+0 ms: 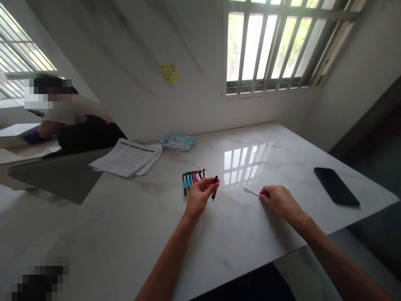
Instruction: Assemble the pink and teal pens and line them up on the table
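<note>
One bare left hand (198,196) and one bare right hand (277,200) are showing over one white marbled desk (238,238). Roughly eight slim teal, red, silver and black pens (184,187) are lying there, the left hand hindering an exact count. Also showing are at least one red-and-black pen piece (214,194), one thin whitish rod (251,191), one flat black phone (336,187), one blue-and-white soft packet (179,142), one stack of white printed sheets (127,158), one yellow paper note (170,73), two barred windows (257,46) and one other person (82,109).

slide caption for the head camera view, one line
Left hand holding a red and black pen beside a row of pens, right hand pinching a thin rod
</note>
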`<action>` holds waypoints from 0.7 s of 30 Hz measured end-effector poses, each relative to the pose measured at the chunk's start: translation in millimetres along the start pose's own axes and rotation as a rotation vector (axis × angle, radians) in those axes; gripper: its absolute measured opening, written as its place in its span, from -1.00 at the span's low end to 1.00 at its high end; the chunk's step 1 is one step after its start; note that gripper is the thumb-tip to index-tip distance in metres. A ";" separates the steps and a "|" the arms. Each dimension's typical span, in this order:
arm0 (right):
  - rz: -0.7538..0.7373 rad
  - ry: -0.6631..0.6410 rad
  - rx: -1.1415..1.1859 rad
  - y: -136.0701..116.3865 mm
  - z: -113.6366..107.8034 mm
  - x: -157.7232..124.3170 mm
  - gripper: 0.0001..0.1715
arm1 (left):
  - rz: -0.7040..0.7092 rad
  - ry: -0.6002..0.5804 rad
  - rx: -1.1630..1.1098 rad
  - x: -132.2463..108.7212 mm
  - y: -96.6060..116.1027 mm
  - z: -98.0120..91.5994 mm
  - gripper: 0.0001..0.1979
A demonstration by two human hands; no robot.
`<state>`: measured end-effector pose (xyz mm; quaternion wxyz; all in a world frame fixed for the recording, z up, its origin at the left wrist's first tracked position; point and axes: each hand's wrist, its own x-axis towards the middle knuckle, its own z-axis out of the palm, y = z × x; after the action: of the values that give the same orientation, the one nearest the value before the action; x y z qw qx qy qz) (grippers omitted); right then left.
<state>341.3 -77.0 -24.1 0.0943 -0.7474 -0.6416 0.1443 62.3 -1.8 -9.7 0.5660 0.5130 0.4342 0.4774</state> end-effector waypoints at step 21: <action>-0.374 0.138 1.128 -87.7 -26.1 34.8 -0.70 | -0.046 -0.061 -0.005 -3.4 -5.9 9.6 -0.61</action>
<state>273.0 -27.6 25.8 0.5421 -0.4637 -0.5790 0.3947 71.7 -6.7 -14.6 0.5911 0.5159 0.4270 0.4495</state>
